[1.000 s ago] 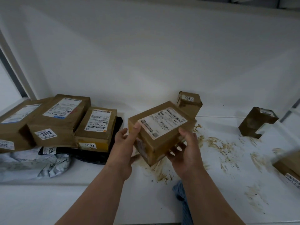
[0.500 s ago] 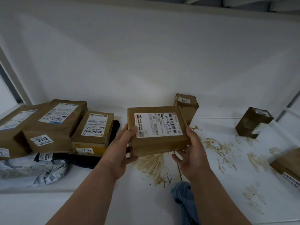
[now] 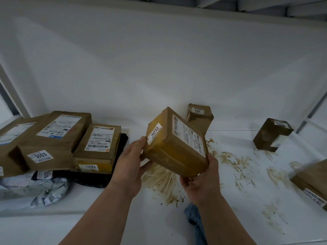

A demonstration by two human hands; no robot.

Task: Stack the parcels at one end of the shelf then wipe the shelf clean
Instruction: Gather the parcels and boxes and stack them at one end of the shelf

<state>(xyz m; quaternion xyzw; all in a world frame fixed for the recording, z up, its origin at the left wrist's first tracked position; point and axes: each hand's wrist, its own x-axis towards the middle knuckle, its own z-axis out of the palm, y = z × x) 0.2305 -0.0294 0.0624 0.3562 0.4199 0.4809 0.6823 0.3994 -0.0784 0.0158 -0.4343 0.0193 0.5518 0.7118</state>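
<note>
A brown cardboard parcel [image 3: 174,145] with a "3013" sticker is held tilted above the white shelf [image 3: 230,200]. My left hand [image 3: 131,162] grips its left end and my right hand [image 3: 200,181] grips its lower right corner. At the shelf's left end lie stacked parcels: a large box marked 3003 [image 3: 53,138], a smaller box marked 3002 [image 3: 99,147], a black bag [image 3: 99,179] and a grey bag [image 3: 35,190]. Brown smears [image 3: 162,181] cover the shelf under and right of the held parcel.
A small box [image 3: 199,117] stands behind the held parcel by the back wall. Another small box [image 3: 271,135] stands at the right, and a flat parcel [image 3: 313,181] lies at the right edge. A blue cloth [image 3: 194,220] hangs under my right wrist.
The held parcel has been turned: its label face now points right and its "3013" end faces me. My right hand has dropped to its lower corner.
</note>
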